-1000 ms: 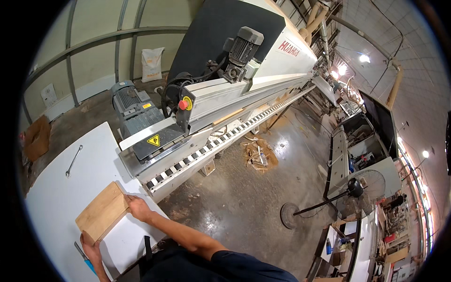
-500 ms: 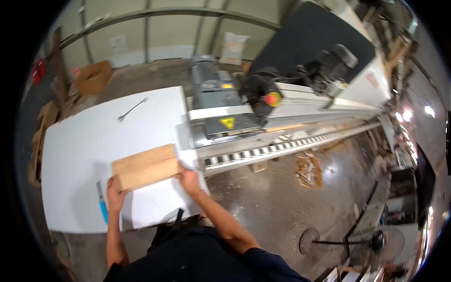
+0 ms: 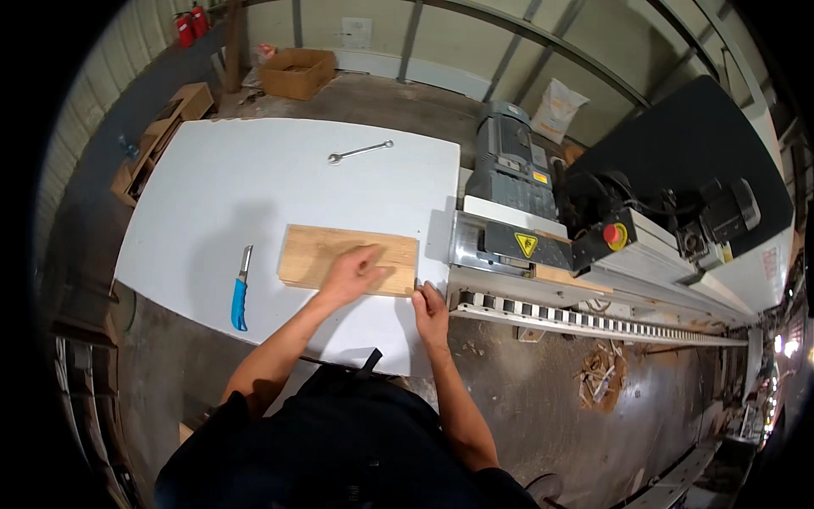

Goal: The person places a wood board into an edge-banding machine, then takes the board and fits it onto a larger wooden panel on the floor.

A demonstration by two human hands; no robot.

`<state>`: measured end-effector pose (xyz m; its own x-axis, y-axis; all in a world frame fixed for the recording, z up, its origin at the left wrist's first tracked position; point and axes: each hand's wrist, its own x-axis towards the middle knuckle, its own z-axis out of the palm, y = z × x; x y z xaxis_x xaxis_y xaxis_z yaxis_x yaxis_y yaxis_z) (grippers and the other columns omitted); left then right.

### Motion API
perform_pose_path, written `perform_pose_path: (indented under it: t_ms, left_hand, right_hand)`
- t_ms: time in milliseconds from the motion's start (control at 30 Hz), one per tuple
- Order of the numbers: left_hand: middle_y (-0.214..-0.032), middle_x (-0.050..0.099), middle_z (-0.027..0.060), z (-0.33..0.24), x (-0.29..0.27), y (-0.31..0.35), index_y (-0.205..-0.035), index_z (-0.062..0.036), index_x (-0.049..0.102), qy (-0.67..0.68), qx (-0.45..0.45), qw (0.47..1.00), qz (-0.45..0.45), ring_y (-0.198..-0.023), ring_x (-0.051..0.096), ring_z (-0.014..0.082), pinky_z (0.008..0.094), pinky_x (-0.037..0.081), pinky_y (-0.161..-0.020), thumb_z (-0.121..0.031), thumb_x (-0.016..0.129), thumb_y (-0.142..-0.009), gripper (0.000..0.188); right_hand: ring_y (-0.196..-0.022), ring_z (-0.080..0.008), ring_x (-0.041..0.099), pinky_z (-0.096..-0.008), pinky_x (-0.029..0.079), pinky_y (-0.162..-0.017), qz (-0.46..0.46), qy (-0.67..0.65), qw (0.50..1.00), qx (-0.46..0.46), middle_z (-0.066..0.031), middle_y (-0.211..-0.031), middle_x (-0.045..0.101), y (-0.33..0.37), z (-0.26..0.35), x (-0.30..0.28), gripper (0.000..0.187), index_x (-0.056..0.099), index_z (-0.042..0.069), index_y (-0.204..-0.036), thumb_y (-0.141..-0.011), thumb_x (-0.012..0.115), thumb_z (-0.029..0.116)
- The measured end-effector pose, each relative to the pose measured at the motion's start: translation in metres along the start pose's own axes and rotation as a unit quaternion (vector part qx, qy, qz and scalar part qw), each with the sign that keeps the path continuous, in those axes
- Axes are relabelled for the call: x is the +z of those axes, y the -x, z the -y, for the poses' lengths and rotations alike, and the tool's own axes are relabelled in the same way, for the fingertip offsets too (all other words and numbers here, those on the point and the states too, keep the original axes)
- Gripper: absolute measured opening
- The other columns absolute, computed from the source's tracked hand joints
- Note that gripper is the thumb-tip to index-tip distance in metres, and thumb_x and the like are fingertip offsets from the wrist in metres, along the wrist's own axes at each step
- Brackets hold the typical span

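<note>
The fingers of the left hand (image 3: pixel 346 278) are spread and grip nothing; they reach rightward over the top face of a pale wooden board (image 3: pixel 314 253), though whether they press on it is hard to tell. The right hand (image 3: pixel 432 316) has its fingers bent at the board's near right corner; I cannot tell whether they grasp it. The board lies flat on a white table (image 3: pixel 229 178), toward its near right part. Left of the board and nearer is a knife with a blue handle (image 3: pixel 240 301), its blade pointing far. A wrench (image 3: pixel 361 153) rests near the table's far edge. Just right of the table stands a machine with a grey motor (image 3: pixel 509 161), a red button (image 3: pixel 612 235) and a roller track (image 3: pixel 560 316). Beyond the table, far left, sits a cardboard box (image 3: pixel 297 74).
</note>
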<state>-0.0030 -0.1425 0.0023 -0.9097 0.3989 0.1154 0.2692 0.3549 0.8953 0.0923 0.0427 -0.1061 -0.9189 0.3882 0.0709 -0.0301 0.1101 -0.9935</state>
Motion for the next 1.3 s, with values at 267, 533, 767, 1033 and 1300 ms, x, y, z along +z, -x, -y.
perform_pose_path:
  t_ms: [267, 533, 767, 1033, 1300]
  left_hand:
    - [-0.091, 0.065, 0.0027, -0.008, 0.061, -0.054, -0.111, -0.0001, 0.061, 0.101, -0.069, 0.986, 0.111, -0.083, 0.057, 0.0095, 0.0239, 0.047, -0.075, -0.015, 0.067, -0.084, 0.031]
    - [-0.085, 0.064, 0.0059, -0.011, 0.095, -0.088, -0.107, 0.0083, 0.059, 0.119, -0.123, 0.974, 0.145, -0.077, 0.057, 0.0110, 0.0265, 0.048, -0.072, -0.020, 0.068, -0.082, 0.039]
    - [-0.079, 0.062, 0.0066, -0.002, 0.114, -0.105, -0.104, 0.0085, 0.060, 0.116, -0.145, 0.981, 0.064, -0.071, 0.056, 0.0122, 0.0262, 0.050, -0.063, -0.021, 0.069, -0.080, 0.038]
    - [-0.085, 0.063, 0.0097, -0.006, 0.087, -0.094, -0.097, 0.0055, 0.062, 0.250, -0.213, 0.943, 0.049, -0.072, 0.062, 0.0159, 0.0282, 0.056, -0.061, -0.006, 0.063, -0.079, 0.021]
    - [-0.091, 0.063, 0.0036, 0.043, -0.052, -0.009, -0.110, 0.0024, 0.062, 0.250, -0.251, 0.934, -0.034, -0.077, 0.058, 0.0101, 0.0250, 0.049, -0.062, -0.006, 0.058, -0.081, 0.030]
  right_hand:
    - [-0.093, -0.0145, 0.057, -0.0260, 0.045, -0.085, -0.019, -0.023, 0.999, -0.039, -0.0088, -0.103, 0.063, 0.005, -0.003, -0.008, 0.039, 0.053, -0.004, -0.122, -0.092, 0.058, 0.021]
    - [-0.089, -0.0161, 0.058, -0.0280, 0.046, -0.082, -0.031, 0.064, 0.993, -0.095, -0.0101, -0.097, 0.064, 0.004, 0.000, -0.009, 0.038, 0.056, -0.001, -0.118, -0.091, 0.060, 0.025]
    - [-0.086, -0.0178, 0.059, -0.0286, 0.046, -0.081, -0.020, 0.030, 0.997, -0.075, -0.0108, -0.096, 0.064, 0.006, -0.003, -0.007, 0.038, 0.056, -0.001, -0.117, -0.090, 0.061, 0.026]
    - [-0.088, -0.0142, 0.057, -0.0263, 0.046, -0.081, -0.023, 0.033, 0.998, -0.052, -0.0080, -0.098, 0.063, 0.005, -0.004, -0.011, 0.038, 0.057, -0.001, -0.117, -0.091, 0.060, 0.025]
    - [-0.093, -0.0166, 0.061, -0.0285, 0.048, -0.083, -0.014, 0.012, 1.000, -0.008, -0.0115, -0.100, 0.064, 0.023, 0.015, -0.013, 0.032, 0.060, -0.004, -0.112, -0.086, 0.065, 0.015]
